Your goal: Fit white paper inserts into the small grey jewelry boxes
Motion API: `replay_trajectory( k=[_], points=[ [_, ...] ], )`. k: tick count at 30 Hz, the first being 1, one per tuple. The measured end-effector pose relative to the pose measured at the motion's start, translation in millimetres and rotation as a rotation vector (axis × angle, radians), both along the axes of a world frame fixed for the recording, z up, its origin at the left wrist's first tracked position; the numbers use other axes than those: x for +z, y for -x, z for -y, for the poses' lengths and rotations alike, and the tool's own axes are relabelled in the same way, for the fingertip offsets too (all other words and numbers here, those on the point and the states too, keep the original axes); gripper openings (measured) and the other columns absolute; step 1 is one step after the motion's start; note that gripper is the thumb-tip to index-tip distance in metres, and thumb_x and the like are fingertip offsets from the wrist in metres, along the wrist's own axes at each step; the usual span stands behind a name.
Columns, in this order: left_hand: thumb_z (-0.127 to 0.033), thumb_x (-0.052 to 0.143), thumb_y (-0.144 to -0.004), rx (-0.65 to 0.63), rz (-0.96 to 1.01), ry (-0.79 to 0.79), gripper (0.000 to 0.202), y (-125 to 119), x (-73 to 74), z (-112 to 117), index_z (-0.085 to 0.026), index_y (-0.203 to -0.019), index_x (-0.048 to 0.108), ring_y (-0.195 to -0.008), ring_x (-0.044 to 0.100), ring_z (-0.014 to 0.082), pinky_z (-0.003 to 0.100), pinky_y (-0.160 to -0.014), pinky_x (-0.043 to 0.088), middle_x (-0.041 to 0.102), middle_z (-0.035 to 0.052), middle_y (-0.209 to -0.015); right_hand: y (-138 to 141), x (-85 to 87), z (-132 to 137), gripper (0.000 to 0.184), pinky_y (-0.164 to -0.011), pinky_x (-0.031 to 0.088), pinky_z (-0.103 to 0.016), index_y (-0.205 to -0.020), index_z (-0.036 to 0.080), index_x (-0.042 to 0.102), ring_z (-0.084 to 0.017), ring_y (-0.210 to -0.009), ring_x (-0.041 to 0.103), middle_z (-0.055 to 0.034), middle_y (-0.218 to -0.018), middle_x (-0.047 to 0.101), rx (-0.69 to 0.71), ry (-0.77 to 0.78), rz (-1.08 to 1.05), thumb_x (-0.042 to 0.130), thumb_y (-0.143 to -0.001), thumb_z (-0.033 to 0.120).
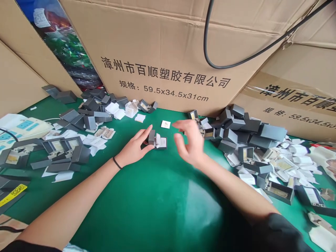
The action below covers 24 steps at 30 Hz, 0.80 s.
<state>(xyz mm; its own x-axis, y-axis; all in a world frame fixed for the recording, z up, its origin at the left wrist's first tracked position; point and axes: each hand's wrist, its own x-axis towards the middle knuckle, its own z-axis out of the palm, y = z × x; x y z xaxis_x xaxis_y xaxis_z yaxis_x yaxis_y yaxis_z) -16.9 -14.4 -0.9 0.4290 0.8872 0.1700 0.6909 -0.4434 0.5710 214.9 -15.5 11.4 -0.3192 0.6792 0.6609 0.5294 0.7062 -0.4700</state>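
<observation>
My left hand (pixel 135 147) rests on the green table (pixel 157 196) and grips a small open grey jewellery box (pixel 157 140) with a white insert. A black band circles that wrist. My right hand (pixel 190 141) hovers just right of the box, fingers spread and slightly blurred, holding nothing. A small white card (pixel 165 124) lies just beyond the box, between the two hands.
Piles of grey boxes and white inserts lie at the left (pixel 78 119) and right (pixel 252 140). Large cardboard cartons (pixel 162 52) wall the back of the table, with a black cable (pixel 223 64) hanging over them. A white power strip (pixel 21 127) sits far left.
</observation>
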Motion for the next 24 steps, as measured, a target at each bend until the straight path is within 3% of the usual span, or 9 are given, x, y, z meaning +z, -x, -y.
replay_trajectory(
  k=[4,7,18,24],
  points=[
    [-0.038,0.048,-0.087,-0.011,0.032,-0.015,0.069,0,-1.9,0,-0.024,-0.147,0.017,-0.083,0.055,0.0163,0.032,-0.085,0.047,0.048,0.0092,-0.121,14,-22.8,-17,0.032,-0.09,0.046,-0.042,-0.118,0.019,0.049,-0.024,-0.106,0.051,-0.0108,-0.113,0.059,0.104,0.115,0.025,0.044,-0.091,0.038],
    [-0.039,0.048,-0.087,-0.022,0.047,-0.002,0.069,-1,-1.4,0,-0.025,-0.147,0.017,-0.082,0.055,0.016,0.033,-0.084,0.048,0.048,0.0088,-0.121,16,-30.4,-20,0.038,-0.092,0.044,-0.04,-0.118,0.018,0.047,-0.023,-0.108,0.051,-0.0102,-0.116,0.058,0.165,0.18,0.05,0.052,-0.087,0.039],
    [-0.043,0.045,-0.087,-0.024,0.036,0.021,0.068,-2,0.7,1,-0.027,-0.147,0.016,-0.085,0.056,0.0173,0.033,-0.083,0.049,0.047,0.0084,-0.122,17,-33.9,-18,0.035,-0.086,0.047,-0.036,-0.112,0.021,0.053,-0.021,-0.099,0.057,-0.0077,-0.11,0.063,0.2,0.233,0.08,0.059,-0.084,0.04],
    [-0.042,0.045,-0.088,-0.034,0.038,0.026,0.066,-1,1.4,-1,-0.028,-0.146,0.017,-0.091,0.055,0.0187,0.034,-0.087,0.047,0.047,0.0076,-0.121,17,-29.2,-20,0.02,-0.09,0.045,-0.036,-0.102,0.02,0.06,-0.019,-0.099,0.055,-0.0077,-0.105,0.063,0.261,0.136,0.108,0.055,-0.087,0.032]
  ],
)
